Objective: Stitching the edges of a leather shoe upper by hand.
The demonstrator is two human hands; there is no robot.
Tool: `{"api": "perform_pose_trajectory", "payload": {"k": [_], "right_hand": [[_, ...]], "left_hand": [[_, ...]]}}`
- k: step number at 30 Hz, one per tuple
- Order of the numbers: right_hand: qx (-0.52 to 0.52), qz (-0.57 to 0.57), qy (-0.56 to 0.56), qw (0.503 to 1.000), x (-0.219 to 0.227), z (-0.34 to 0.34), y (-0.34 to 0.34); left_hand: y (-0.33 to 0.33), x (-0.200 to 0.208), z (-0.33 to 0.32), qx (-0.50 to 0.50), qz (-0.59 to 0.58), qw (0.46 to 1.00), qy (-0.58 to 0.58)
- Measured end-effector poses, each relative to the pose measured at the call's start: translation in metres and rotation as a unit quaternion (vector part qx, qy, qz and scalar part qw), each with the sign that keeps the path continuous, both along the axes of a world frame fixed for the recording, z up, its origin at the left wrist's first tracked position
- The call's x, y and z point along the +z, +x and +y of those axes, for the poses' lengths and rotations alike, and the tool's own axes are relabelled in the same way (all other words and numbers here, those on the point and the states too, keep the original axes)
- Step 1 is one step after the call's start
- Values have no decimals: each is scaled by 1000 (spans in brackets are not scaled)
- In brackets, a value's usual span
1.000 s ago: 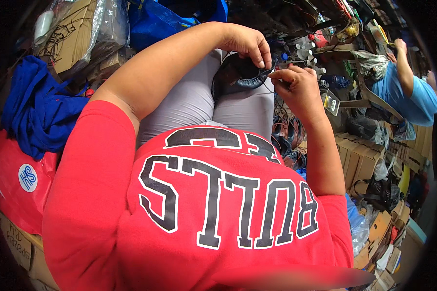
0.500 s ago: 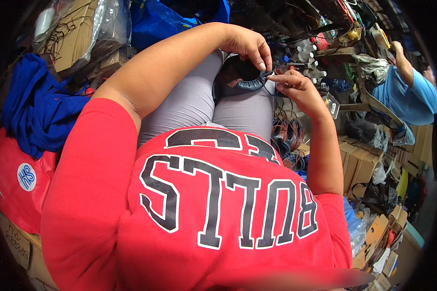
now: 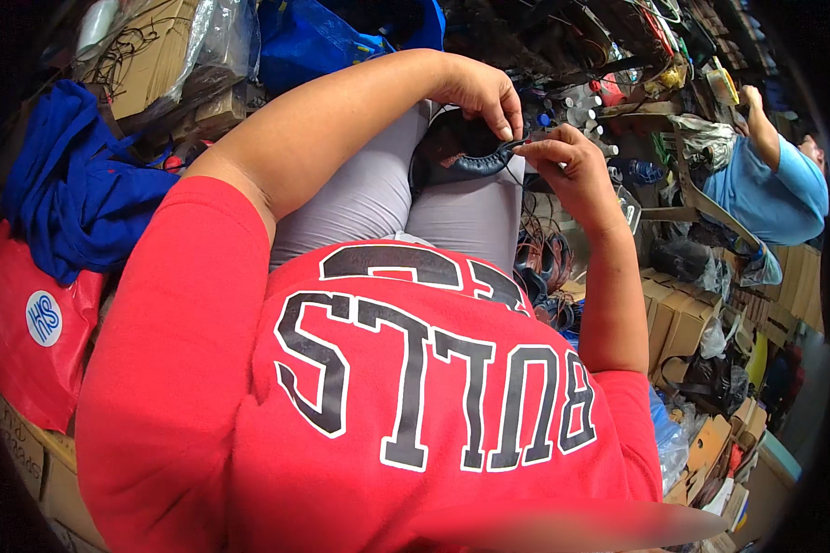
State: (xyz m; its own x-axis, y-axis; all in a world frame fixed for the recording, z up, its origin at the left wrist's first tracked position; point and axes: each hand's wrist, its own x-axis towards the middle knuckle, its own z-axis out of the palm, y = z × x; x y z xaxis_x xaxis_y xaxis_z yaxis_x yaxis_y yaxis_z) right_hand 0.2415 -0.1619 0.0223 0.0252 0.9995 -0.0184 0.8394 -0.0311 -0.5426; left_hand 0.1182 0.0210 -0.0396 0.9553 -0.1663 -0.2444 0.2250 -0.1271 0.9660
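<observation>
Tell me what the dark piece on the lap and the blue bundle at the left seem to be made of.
Dark piece: probably leather or imitation leather, black with a slight sheen and a rolled, curved rim. Blue bundle: woven fabric, matte, falling in soft folds.

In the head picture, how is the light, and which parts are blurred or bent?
Head view: light is even and soft, with no hard shadows or glare on the hands. The left hand and right hand on the dark shoe piece are sharp. The lower edge of the red shirt is smeared. Boxes bend toward the dark rim.
</observation>
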Motion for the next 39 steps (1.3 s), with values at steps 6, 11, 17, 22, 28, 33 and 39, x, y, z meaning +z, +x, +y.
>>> {"api": "perform_pose_trajectory", "payload": {"k": [6,11,17,22,28,33,39], "right_hand": [[-113,254,-98,956,-29,-10,4],[-105,331,-110,931,-45,-17,10],[-145,375,-114,909,-45,-18,4],[-149,244,-55,957,-40,-11,-8],[-66,103,15,992,-24,-2,-15],[-89,132,11,987,-13,-15,-27],[-110,4,60,992,-19,-30,-48]], "left_hand": [[4,-3,2,-6,23,1000,9],[5,-9,6,-3,33,999,-23],[15,-10,8,-24,61,997,-41],[24,-3,4,-25,115,993,21],[12,0,4,15,-15,995,101],[-39,16,12,234,-65,964,111],[-90,6,-39,313,-202,919,131]]}}
